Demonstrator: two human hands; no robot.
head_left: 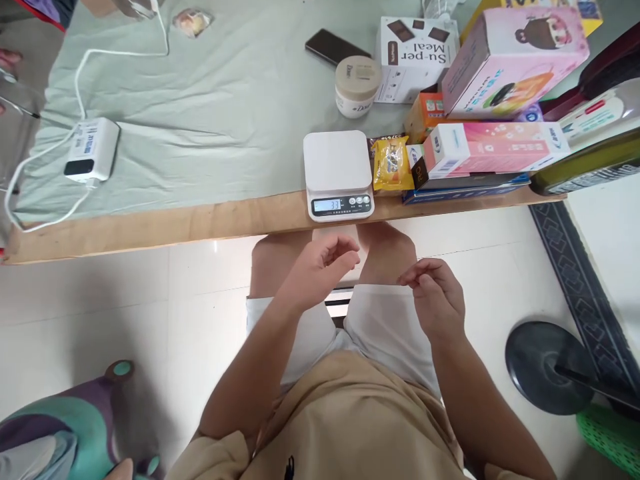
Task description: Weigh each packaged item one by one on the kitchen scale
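Note:
My left hand (323,265) hovers above my knees, fingers loosely curled, holding nothing. My right hand (436,290) hangs beside it over my right thigh, also empty with fingers bent and apart. Just beyond them, a white kitchen scale (338,172) sits at the wooden front edge (175,227) of a bed, its platform bare and its display lit. A yellow snack packet (391,164) lies directly right of the scale. A pink and white carton (493,149) rests on a stack next to the packet.
On the pale green sheet (210,113) lie a white power bank (93,150) with a cable, a black phone (334,47), a cream jar (357,85), a white "Super Meal" box (417,57) and a pink box (515,60). A round fan base (547,367) stands on the tiled floor at right.

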